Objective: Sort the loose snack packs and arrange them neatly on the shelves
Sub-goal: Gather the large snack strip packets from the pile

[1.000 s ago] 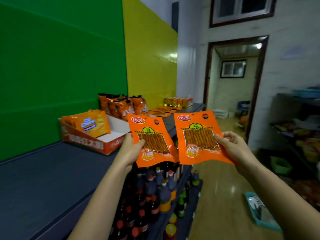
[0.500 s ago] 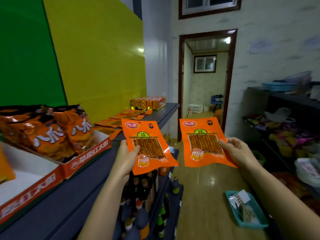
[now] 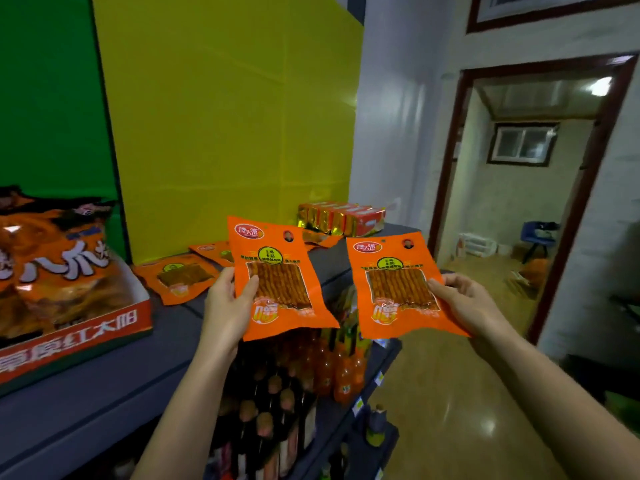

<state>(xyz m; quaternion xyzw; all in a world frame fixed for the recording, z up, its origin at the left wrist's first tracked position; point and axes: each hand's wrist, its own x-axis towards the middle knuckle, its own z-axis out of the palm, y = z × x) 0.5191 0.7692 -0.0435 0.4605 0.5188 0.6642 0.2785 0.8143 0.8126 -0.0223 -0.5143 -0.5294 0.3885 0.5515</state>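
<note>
Grey shelf top (image 3: 86,393): loose orange packs (image 3: 180,277) lie far-left; left hand (image 3: 227,306), nearer, grips left pack (image 3: 277,271) upright, right hand (image 3: 464,303) grips right pack (image 3: 398,289).

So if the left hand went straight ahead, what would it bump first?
Probably the loose orange packs lying on the shelf top, then the yellow wall; depth is hard to judge.

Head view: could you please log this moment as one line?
left hand: grips left orange pack | right hand: grips right orange pack | matching packs: flat on shelf
</note>
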